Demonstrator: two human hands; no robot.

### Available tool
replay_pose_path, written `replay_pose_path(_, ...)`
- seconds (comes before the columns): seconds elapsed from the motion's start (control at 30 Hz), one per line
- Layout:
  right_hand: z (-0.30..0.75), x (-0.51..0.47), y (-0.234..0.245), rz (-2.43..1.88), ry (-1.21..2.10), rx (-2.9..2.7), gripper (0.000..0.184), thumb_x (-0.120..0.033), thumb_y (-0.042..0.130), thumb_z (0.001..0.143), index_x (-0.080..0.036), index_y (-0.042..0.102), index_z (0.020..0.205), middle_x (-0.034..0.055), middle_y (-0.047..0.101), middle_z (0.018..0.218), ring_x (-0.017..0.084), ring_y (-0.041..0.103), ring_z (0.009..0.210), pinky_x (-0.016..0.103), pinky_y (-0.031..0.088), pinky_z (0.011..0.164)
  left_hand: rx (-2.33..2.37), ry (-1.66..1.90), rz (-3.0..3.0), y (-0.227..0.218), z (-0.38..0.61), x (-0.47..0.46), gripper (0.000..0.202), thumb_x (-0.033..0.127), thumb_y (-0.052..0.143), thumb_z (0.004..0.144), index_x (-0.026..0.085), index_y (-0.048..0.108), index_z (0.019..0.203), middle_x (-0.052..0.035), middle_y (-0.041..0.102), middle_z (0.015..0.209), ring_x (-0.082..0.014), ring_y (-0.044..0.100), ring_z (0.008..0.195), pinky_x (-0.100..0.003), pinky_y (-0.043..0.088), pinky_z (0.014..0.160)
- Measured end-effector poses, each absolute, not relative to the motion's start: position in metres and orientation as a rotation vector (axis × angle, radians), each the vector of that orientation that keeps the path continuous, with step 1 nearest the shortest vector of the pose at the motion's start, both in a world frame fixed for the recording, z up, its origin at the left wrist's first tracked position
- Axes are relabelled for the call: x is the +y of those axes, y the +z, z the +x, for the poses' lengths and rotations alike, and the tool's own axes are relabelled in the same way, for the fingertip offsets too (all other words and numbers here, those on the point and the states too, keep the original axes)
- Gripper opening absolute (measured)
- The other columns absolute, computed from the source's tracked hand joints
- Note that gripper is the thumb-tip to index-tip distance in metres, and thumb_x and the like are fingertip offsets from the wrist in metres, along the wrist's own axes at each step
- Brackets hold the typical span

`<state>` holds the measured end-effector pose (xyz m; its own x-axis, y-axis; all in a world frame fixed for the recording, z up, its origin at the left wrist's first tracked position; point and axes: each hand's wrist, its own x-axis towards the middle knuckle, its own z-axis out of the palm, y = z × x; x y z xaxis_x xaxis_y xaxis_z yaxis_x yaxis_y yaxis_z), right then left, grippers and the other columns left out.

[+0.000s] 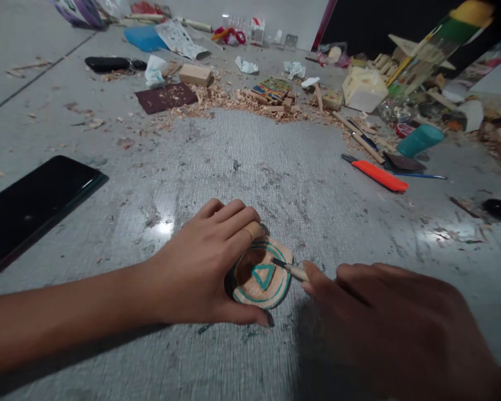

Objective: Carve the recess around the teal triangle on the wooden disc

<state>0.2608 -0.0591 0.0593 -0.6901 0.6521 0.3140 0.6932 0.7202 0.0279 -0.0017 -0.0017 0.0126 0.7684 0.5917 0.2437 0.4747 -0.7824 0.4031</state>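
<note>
Flat on the grey floor lies a round wooden disc (280, 278) with green curved lines and a green triangle at its centre. Its surface around the triangle looks carved down. My left hand (217, 262) grips the disc from the left, fingers over the far edge and thumb at the near side. A tan band (253, 230) wraps one of its fingers. My right hand (384, 312) is closed round the pale handle of a small carving chisel (292, 270). The chisel's dark metal tip rests on or just above the disc, up and right of the triangle; I cannot tell which.
A black phone (37, 200) lies at the left. Wood shavings (234, 100) are heaped across the back, with a brown sandpaper sheet (167, 97) and a wood block (195, 74). To the right are an orange-handled cutter (379, 176) and a teal cup (421, 140).
</note>
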Motion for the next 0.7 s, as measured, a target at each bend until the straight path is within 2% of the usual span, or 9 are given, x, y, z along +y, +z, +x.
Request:
replay_pose_path(0.13, 0.269, -0.056, 0.066, -0.917, -0.583, -2.870, 0.036, -0.021, 0.041, 0.103, -0.019, 0.076, 0.105, -0.0004, 0.061, 0.064, 0.010, 0.056, 0.055, 0.030, 0.037, 0.048, 0.834, 0.504, 2.667, 0.014, -0.002, -0.001, 0.080, 0.086, 0.067, 0.072, 0.016, 0.060, 0.112, -0.0088, 0.065, 0.106, -0.0292, 0.058, 0.098, -0.043, 0.032, 0.081)
replay_pose_path(0.3, 0.262, -0.052, 0.073, -0.763, -0.581, -2.879, 0.052, -0.012, 0.026, 0.105, -0.019, 0.078, 0.105, 0.0005, 0.071, 0.073, 0.008, 0.058, 0.058, 0.028, 0.046, 0.056, 0.835, 0.509, 2.676, 0.014, -0.001, -0.001, 0.081, 0.087, 0.066, 0.073, 0.015, 0.061, 0.110, -0.0085, 0.065, 0.105, -0.0294, 0.058, 0.097, -0.043, 0.032, 0.080)
replay_pose_path(0.5, 0.252, -0.050, 0.080, -0.713, -0.541, -2.905, 0.042, -0.008, 0.036, 0.102, -0.016, 0.077, 0.102, 0.0007, 0.069, 0.070, 0.009, 0.059, 0.059, 0.029, 0.047, 0.057, 0.827, 0.500, 2.676, 0.012, -0.001, -0.003, 0.081, 0.087, 0.065, 0.073, 0.015, 0.060, 0.110, -0.0099, 0.064, 0.105, -0.0305, 0.057, 0.097, -0.046, 0.036, 0.081)
replay_pose_path(0.7, 0.257, -0.046, 0.073, -0.770, -0.442, -2.896, 0.031, -0.023, 0.045, 0.105, -0.018, 0.075, 0.106, -0.0038, 0.053, 0.062, 0.007, 0.043, 0.053, 0.029, 0.033, 0.049, 0.850, 0.583, 2.509, 0.006, -0.001, -0.006, 0.078, 0.079, 0.074, 0.072, 0.016, 0.056, 0.114, -0.0117, 0.060, 0.110, -0.0280, 0.053, 0.099, -0.043, 0.049, 0.081)
